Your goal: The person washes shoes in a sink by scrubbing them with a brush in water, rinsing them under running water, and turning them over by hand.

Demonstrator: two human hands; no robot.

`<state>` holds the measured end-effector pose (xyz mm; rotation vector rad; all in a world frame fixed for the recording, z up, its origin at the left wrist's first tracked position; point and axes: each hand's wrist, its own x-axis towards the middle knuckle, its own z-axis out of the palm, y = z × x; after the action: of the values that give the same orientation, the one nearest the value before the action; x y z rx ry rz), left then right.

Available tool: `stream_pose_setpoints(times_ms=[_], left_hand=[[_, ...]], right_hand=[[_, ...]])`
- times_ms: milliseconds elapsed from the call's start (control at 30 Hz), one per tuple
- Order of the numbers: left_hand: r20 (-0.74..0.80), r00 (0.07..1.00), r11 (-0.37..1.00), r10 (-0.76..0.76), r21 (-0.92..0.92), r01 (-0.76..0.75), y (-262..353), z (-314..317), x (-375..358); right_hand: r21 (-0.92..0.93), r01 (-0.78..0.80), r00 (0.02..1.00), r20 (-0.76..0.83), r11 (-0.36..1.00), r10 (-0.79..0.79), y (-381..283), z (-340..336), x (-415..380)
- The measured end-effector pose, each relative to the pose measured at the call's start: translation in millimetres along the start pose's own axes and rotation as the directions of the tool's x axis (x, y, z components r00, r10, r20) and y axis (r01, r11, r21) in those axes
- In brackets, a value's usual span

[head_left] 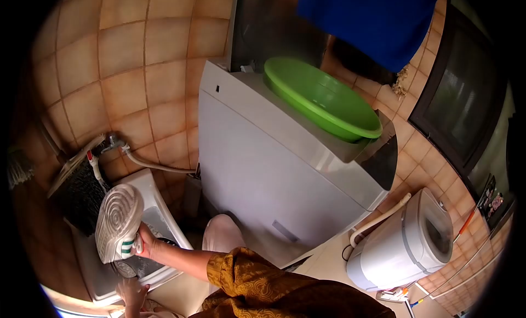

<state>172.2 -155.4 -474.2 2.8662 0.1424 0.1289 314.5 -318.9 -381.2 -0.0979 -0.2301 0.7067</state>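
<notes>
My right hand (147, 241) grips a white sneaker (118, 219) with green stripes on its side. Its patterned sole is turned towards me, and it is held up over a white tub (163, 208) with greyish water inside. Lower in the view, my left hand (132, 292) hangs close over the tub's near edge, slightly blurred, thumb apart from the fingers and nothing visible in it. Just beyond its fingertips, a greyish, ridged sole-like piece (126, 269) lies in the tub, partly covered by the sneaker.
A tap (111, 142) with a hose is fixed to the tiled wall behind the tub, beside a dark ribbed board (82, 200). A grey-white washing machine (263, 159) stands in the middle, a green basin (323, 101) on top. At right stands a small white lidded machine (402, 244).
</notes>
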Motion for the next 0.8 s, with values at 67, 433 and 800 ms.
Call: stream_pose_setpoints(times_ms=[67, 433, 800], left_hand=[[0.010, 1.000, 0.999, 0.027, -0.027, -0.027, -5, -1, -3], [0.136, 0.990, 0.999, -0.040, -0.008, 0.041, -8, -9, 14], [0.125, 0.991, 0.999, -0.041, 0.023, 0.038, -4, -14, 12]], right_hand=[[0.050, 0.008, 0.999, 0.030, 0.999, -0.010, -2, -12, 6], [-0.111, -0.060, 0.942, -0.334, 0.992, 0.020, -17, 11, -2], [-0.272, 0.093, 0.880, -0.428, 0.958, -0.207, -17, -41, -16]])
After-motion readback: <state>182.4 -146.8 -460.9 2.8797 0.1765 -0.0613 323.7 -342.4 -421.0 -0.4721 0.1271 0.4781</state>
